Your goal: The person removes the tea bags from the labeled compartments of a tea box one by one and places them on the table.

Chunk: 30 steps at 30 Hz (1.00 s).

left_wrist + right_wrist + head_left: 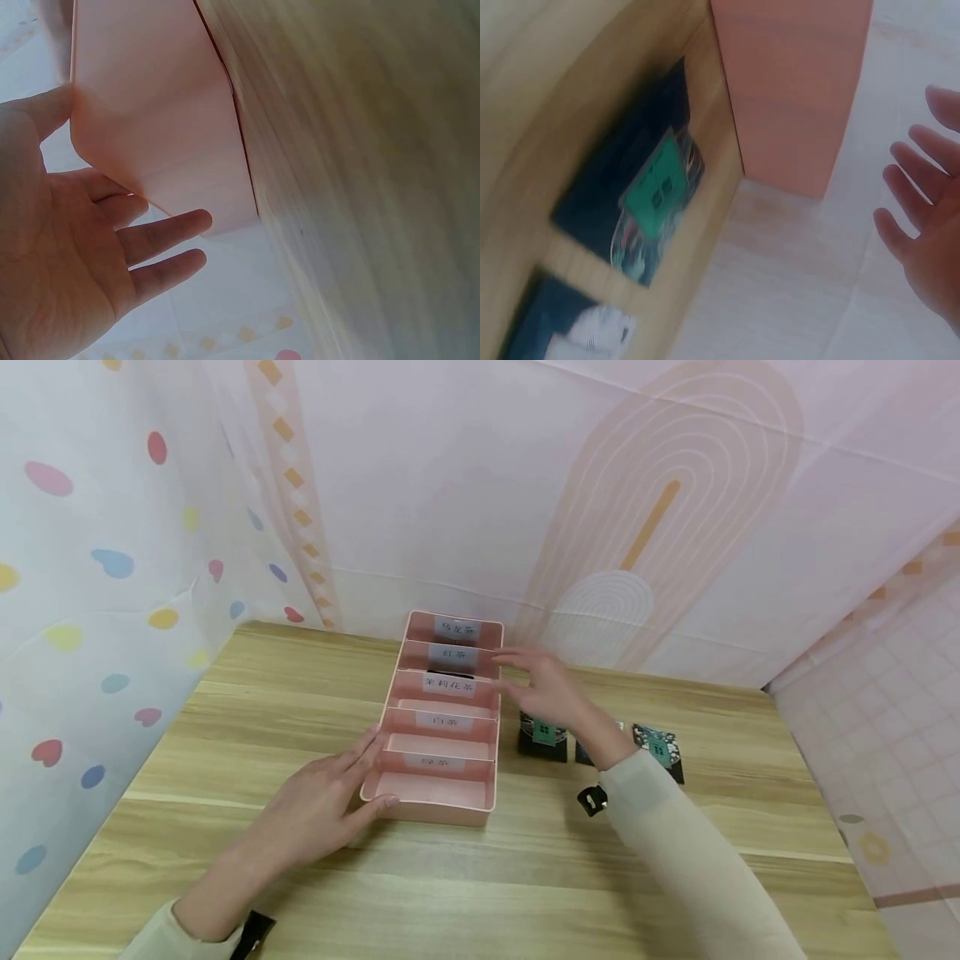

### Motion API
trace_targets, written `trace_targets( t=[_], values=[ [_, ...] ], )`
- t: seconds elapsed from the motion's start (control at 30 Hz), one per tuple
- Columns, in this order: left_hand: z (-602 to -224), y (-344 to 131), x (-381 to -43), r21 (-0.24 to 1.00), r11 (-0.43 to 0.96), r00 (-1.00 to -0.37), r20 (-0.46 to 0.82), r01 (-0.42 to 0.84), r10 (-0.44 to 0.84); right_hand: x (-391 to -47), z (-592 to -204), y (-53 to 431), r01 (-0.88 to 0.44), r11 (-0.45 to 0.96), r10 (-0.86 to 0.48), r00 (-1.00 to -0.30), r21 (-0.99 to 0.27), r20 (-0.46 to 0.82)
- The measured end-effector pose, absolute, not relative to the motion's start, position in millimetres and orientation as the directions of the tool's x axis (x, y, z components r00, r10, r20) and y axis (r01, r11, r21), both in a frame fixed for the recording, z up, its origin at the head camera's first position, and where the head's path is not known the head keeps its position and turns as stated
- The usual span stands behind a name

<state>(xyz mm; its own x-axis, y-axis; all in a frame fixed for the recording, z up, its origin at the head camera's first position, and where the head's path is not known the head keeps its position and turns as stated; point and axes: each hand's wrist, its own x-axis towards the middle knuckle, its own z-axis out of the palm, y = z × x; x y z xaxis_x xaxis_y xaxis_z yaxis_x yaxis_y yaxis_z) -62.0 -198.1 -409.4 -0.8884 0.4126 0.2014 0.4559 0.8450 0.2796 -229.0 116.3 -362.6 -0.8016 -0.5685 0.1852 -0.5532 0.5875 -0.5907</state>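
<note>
A long pink divided box [442, 812] stands on the table, with several compartments, each bearing a white paper label with Chinese characters. My left hand [318, 802] lies at its near left corner, thumb on the front rim and fingers along the left side; in the left wrist view the fingers [169, 234] are spread and fairly straight. Above the right rim, by the rear compartments, hovers my right hand [543, 689], fingers loosely extended and holding nothing. A dark edge [450, 675] shows inside the second compartment from the back.
Right of the box lie a black packet [542, 750] with a green label, a second one [583, 753] partly hidden by my right forearm, and another patterned packet [658, 747]. Patterned cloth [450, 485] hangs behind the wooden table [315, 660].
</note>
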Motion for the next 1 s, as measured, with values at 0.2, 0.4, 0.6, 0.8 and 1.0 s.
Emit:
trace_targets(
  t=[0.2, 0.4, 0.6, 0.8, 1.0],
  values=[
    [-409.9, -199.2, -61.4, 0.278, 0.846, -0.888, 0.205, 0.456, 0.411, -233.0, -368.9, 97.0, -0.514, 0.559, -0.559, -0.813, -0.651, 0.161],
    [-409.5, -198.0, -61.5, 0.28, 0.844, -0.888, 0.203, 0.457, 0.413, -237.7, -376.0, 82.1, -0.512, 0.507, -0.577, -0.799, -0.694, 0.168],
    [-409.3, -198.1, -61.7, 0.28, 0.845, -0.889, 0.198, 0.455, 0.413, -240.6, -383.3, 69.5, -0.501, 0.51, -0.574, -0.804, -0.7, 0.157],
    [-409.0, -198.2, -59.9, 0.277, 0.848, -0.891, 0.192, 0.452, 0.412, -245.9, -388.3, 59.4, -0.525, 0.546, -0.596, -0.791, -0.653, 0.138],
    [-408.0, -197.2, -59.9, 0.278, 0.846, -0.889, 0.202, 0.455, 0.412, -248.4, -389.7, 50.8, -0.534, 0.616, -0.613, -0.787, -0.579, 0.074]
  ],
)
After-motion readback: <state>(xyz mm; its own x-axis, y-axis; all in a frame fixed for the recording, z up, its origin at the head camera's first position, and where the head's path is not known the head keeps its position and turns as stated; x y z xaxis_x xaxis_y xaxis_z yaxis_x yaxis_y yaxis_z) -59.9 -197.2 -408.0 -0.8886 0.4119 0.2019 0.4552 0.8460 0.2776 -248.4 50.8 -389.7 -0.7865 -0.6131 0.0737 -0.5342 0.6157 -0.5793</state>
